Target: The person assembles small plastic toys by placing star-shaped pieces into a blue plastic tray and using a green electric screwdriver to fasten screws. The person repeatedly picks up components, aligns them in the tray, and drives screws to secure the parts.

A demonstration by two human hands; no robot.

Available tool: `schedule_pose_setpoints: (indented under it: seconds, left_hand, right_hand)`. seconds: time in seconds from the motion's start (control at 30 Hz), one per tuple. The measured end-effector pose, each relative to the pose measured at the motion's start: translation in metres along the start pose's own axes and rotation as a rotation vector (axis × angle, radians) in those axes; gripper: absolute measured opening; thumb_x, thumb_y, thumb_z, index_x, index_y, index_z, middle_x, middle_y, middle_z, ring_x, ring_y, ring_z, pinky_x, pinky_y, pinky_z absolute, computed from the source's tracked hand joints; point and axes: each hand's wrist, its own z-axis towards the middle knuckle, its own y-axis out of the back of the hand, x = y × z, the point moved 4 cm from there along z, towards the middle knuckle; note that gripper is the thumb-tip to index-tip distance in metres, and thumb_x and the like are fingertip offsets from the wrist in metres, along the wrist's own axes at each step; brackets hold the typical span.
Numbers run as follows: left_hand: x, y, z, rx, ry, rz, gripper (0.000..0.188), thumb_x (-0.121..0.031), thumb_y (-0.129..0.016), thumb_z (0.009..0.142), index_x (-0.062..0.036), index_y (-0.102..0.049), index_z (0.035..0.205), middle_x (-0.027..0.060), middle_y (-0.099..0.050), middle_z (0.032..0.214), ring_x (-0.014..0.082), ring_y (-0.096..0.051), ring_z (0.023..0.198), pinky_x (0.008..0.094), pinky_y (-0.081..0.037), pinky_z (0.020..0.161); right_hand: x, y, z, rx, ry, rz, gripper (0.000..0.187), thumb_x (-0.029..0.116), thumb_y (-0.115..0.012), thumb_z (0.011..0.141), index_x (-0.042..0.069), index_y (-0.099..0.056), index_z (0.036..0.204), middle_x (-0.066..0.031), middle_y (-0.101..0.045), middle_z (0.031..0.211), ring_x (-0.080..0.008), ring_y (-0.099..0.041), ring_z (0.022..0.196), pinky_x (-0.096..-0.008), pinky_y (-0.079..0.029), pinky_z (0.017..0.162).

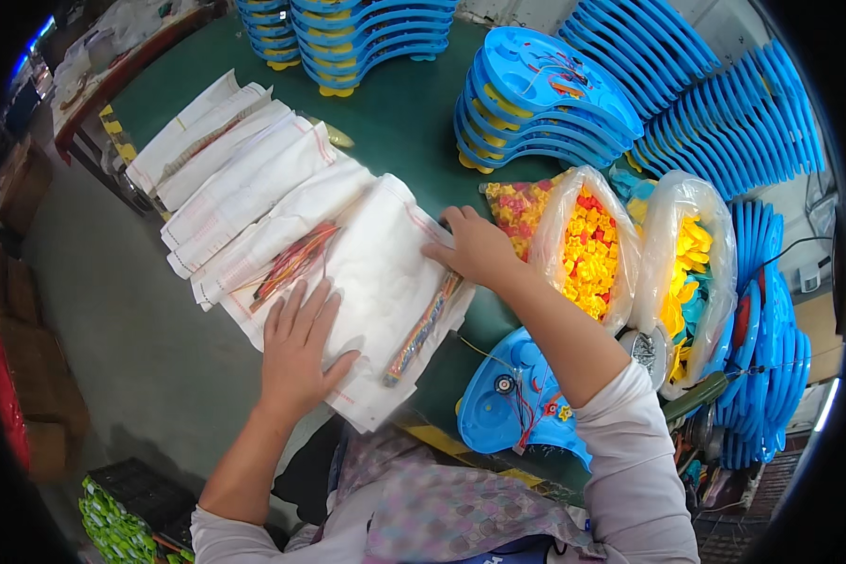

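Note:
A white woven sack (385, 254), with thin red lines along its edges, lies spread in front of me. My left hand (296, 352) rests flat on its near left part, fingers apart. At its upper right edge is my right hand (479, 246), palm down; thumb and index finger are apart, the other fingers partly hidden. A bundle of thin multicoloured wires (421, 329) lies on the sack below my right hand. Red and yellow wires (296, 263) lie above my left hand, along a fold. More white sacks (244, 179) overlap in a row toward the far left.
Blue plastic trays (555, 85) are stacked along the far side and right. One blue tray (498, 404) with wires sits near my right forearm. Bags of yellow and red pieces (587, 249) and yellow and blue pieces (691, 273) stand right. Cartons (38, 367) are on the left floor.

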Motion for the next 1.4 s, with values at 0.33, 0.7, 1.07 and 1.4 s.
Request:
schedule_pose_setpoints:
  seconds: [0.33,0.7,1.07,1.4]
  left_hand:
    - [-0.008,-0.008,0.004,0.096,0.018,0.0,0.073,-0.043,-0.077,0.084,-0.0061,-0.057,0.143,0.0083,-0.049,0.157,0.0355,-0.037,0.149,0.0557,-0.024,0.122]
    - [0.03,0.037,0.028,-0.254,0.104,-0.109,0.056,-0.016,-0.083,0.077,-0.0059,-0.064,0.128,0.0118,-0.057,0.14,0.0345,-0.047,0.135,0.0543,-0.034,0.115]
    - [0.119,0.077,0.096,0.04,0.277,0.132,0.039,-0.03,-0.073,0.087,0.0031,-0.072,0.108,0.0167,-0.056,0.148,0.0371,-0.063,0.119,0.0425,-0.052,0.099]
    - [0.131,0.08,0.102,0.084,0.285,0.095,0.042,-0.033,-0.069,0.091,0.0038,-0.071,0.111,0.0172,-0.055,0.149,0.0395,-0.063,0.118,0.0429,-0.05,0.101]
  right_hand:
    - [0.003,0.015,0.005,-0.176,0.139,0.108,0.07,0.047,-0.076,0.088,0.002,-0.056,0.138,-0.0216,-0.061,0.132,-0.038,-0.059,0.123,-0.0477,-0.05,0.101]
    - [0.078,-0.009,0.012,-0.538,0.581,-0.072,0.057,0.021,-0.077,0.085,0.007,-0.057,0.136,-0.0148,-0.06,0.131,-0.034,-0.056,0.119,-0.0448,-0.046,0.1]
    - [0.158,-0.042,0.031,-0.36,0.89,0.121,0.04,0.034,-0.065,0.095,0.006,-0.064,0.124,-0.0129,-0.062,0.127,-0.032,-0.053,0.128,-0.0498,-0.039,0.112]
    - [0.144,-0.05,-0.001,0.125,1.015,-0.094,0.052,0.058,-0.061,0.095,0.027,-0.06,0.137,-0.0094,-0.055,0.139,-0.0407,-0.045,0.138,-0.0707,-0.03,0.11]
